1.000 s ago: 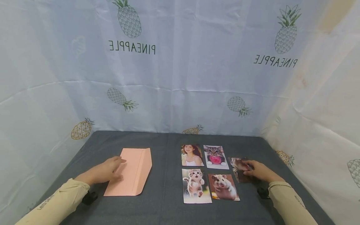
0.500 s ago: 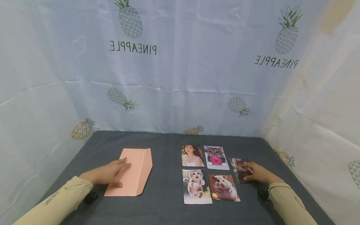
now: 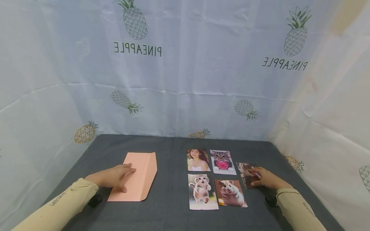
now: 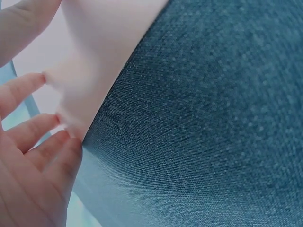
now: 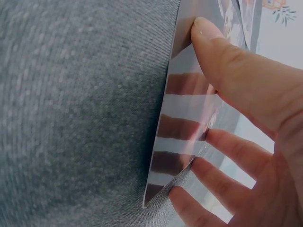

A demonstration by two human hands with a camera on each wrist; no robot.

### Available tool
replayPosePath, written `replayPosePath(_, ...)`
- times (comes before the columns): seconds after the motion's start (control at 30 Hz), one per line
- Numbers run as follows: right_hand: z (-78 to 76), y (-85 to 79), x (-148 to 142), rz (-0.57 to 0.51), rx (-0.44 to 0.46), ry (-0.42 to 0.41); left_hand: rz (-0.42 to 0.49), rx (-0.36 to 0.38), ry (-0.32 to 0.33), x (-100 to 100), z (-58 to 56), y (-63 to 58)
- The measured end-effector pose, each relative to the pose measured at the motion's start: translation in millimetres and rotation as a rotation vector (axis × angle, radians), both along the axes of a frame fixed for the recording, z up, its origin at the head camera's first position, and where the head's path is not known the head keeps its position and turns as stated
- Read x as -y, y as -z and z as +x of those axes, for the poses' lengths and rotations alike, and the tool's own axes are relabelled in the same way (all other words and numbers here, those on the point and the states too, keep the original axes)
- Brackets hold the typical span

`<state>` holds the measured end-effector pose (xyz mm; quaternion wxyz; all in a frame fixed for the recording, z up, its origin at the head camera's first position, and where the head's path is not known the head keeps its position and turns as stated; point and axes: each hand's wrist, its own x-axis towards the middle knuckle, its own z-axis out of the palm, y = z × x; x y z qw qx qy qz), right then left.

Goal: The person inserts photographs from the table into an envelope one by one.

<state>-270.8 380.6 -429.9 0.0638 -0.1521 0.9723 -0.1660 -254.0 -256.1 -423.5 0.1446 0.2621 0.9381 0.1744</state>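
Note:
My left hand point(image 3: 114, 176) rests on a pink paper envelope point(image 3: 140, 176), with its pointed flap folded out along the right side. In the left wrist view, the fingertips touch the envelope's pale surface point(image 4: 104, 33) and the fingers are spread. On the far right of the photos, my right hand point(image 3: 268, 178) touches a brownish animal photo card point(image 3: 245, 170), covering part of it. The right wrist view shows its thumb on the glossy card point(image 5: 184, 111) and the other fingertips along the edge, fingers fairly straight and mirrored in the gloss.
Several photo cards lie beside it: a portrait point(image 3: 198, 160), a cat with a pink ball point(image 3: 222, 162), a leaping kitten point(image 3: 202, 192) and a hamster point(image 3: 230, 193). A dark grey cloth point(image 3: 173, 211) covers the table. Pineapple-print curtains point(image 3: 202, 70) enclose the back and sides.
My left hand has slid a little rightward over the envelope and its fingers have spread. The right hand stays at the same card, with its fingers slightly shifted.

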Motion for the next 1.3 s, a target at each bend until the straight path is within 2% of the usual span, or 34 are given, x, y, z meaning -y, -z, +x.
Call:
replayPosePath(0.57,-0.1,-0.6,0,0.006,0.023,0.021,0.025,0.01,0.008,-6,0.0,3.1)
replayPosePath(0.87,-1.4,1.4,0,0.01,0.022,0.023,0.025,0.009,0.007,-21,1.3,1.9)
replayPosePath(1.3,-2.2,1.9,-1,0.026,0.022,0.025,0.018,0.014,0.014,-42,-2.8,4.3)
